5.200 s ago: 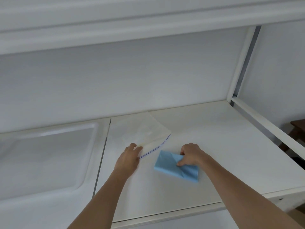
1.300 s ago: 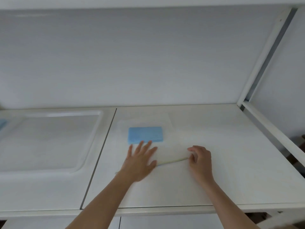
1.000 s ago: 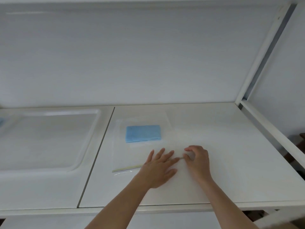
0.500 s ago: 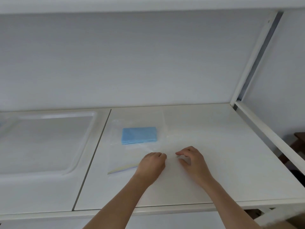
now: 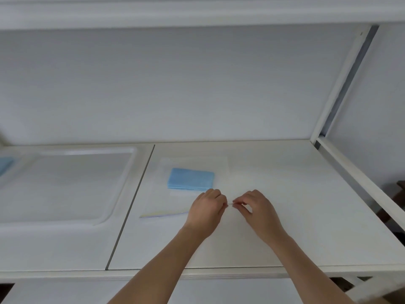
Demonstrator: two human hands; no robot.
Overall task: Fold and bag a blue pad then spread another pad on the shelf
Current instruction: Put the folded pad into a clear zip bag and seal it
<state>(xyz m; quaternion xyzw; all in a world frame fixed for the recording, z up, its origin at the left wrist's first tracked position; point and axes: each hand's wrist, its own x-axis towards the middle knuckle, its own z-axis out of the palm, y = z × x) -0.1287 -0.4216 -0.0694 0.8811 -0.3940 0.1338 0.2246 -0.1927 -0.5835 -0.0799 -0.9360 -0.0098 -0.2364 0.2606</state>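
A plain storage or utility corner, likely indoors at home.
White shelf point(image 5: 285, 194) under another white board, bare pale wall behind, a clear tray point(image 5: 122, 194) at its left edge.

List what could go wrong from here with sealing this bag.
Both hands, left hand and right hand, pinch the zip strip at one spot; the stretch toward its left end may stay unsealed. The thin bag could slide on the smooth shelf, shifting the folded pad inside.
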